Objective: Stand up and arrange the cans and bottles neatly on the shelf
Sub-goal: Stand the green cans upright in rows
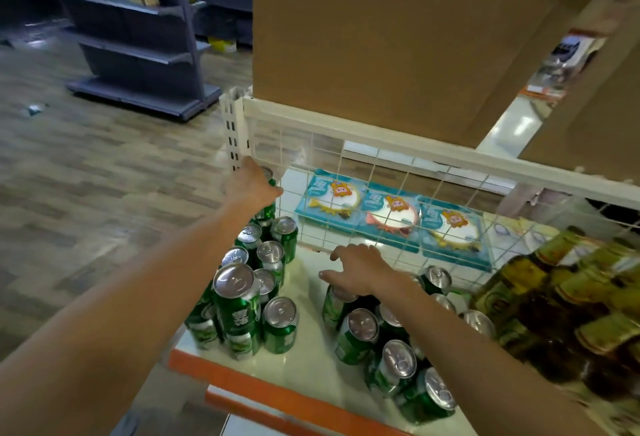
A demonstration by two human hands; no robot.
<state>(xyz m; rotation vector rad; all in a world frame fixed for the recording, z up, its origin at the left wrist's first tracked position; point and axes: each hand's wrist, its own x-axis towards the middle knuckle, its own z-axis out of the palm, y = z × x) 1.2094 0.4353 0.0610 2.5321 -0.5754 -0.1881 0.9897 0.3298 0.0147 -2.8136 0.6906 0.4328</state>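
Cardboard box (381, 37): sits above the wire grid (363, 172).
Grey shelving (138, 37): well behind the grid, to its left.
Shelf (308, 363): white board with an orange edge, in front of the grid.
Bottles (554, 297): brown with gold labels, lying tilted in a heap at the grid's right end.
Right cans (398, 359): green, several leaning, in front of the grid's middle.
Left cans (239, 297): green, upright, some stacked, at the grid's left end.
Blue packs (391, 217): three in a row behind the grid.
Right hand (356, 269): just before the grid, palm down over a can top, fingers spread and bent, holding nothing.
Left hand (252, 186): at the grid's left post, laid on the rearmost can (267, 172); its fingers are hidden, so I cannot tell the grip.
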